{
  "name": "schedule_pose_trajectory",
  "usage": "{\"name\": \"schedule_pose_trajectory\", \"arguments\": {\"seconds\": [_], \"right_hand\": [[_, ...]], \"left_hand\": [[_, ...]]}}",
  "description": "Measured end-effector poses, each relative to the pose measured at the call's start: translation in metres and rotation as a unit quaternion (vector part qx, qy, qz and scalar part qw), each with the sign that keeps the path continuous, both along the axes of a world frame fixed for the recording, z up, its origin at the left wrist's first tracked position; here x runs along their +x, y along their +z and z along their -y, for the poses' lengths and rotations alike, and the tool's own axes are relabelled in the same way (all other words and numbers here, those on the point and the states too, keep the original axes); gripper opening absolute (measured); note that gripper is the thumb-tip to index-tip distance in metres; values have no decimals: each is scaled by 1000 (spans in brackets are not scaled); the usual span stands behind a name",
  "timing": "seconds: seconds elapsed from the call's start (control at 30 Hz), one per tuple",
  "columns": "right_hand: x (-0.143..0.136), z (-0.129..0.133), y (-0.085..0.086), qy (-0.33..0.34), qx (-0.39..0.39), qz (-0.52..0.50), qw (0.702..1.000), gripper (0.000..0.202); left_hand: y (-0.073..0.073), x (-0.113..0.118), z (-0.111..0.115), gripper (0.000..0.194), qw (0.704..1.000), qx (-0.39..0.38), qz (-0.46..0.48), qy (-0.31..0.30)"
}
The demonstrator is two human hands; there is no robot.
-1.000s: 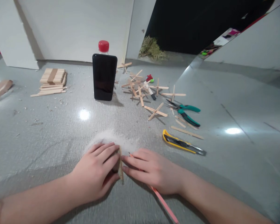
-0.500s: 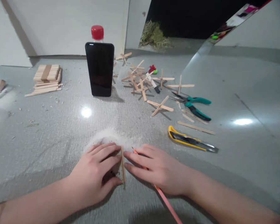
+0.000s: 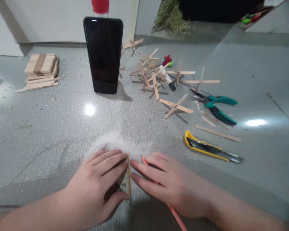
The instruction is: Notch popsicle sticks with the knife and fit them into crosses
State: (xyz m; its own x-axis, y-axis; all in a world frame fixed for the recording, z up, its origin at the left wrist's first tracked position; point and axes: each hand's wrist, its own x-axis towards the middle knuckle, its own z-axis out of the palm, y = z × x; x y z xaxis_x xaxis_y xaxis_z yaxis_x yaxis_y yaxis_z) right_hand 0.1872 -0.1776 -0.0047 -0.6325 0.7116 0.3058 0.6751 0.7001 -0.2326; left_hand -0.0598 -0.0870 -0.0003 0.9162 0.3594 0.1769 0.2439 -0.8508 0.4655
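Note:
My left hand [image 3: 98, 183] presses down on a clear ruler [image 3: 123, 185], most of which its palm and fingers cover. Along the ruler's right edge lies a narrow wooden stick [image 3: 128, 179], touched by the left fingertips. Just right of that stick, my right hand [image 3: 168, 179] holds a pink pencil [image 3: 174, 215] between its fingers, the dark tip pointing up and left. White powder [image 3: 115, 141] is spread on the grey surface beyond both hands.
A black phone [image 3: 104, 56] leans upright against a red-capped bottle [image 3: 100, 6]. Stacked sticks [image 3: 42, 64] lie at left. Crossed sticks [image 3: 175, 106], pliers [image 3: 213, 102], a loose stick [image 3: 218, 133] and a yellow cutter [image 3: 207, 148] lie at the right.
The view has shifted closer, so the phone, pliers and cutter look larger. Both hands remain around the ruler and stick, with the pencil still in my right hand.

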Motion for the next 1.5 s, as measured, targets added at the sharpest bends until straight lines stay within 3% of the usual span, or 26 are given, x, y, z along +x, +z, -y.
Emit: {"name": "schedule_pose_trajectory", "arguments": {"seconds": [1.5], "right_hand": [[-3, 0, 2, -20, -45, -20, 999, 31]], "left_hand": [[5, 3, -3, 56, 1000, 14, -17, -20]]}}
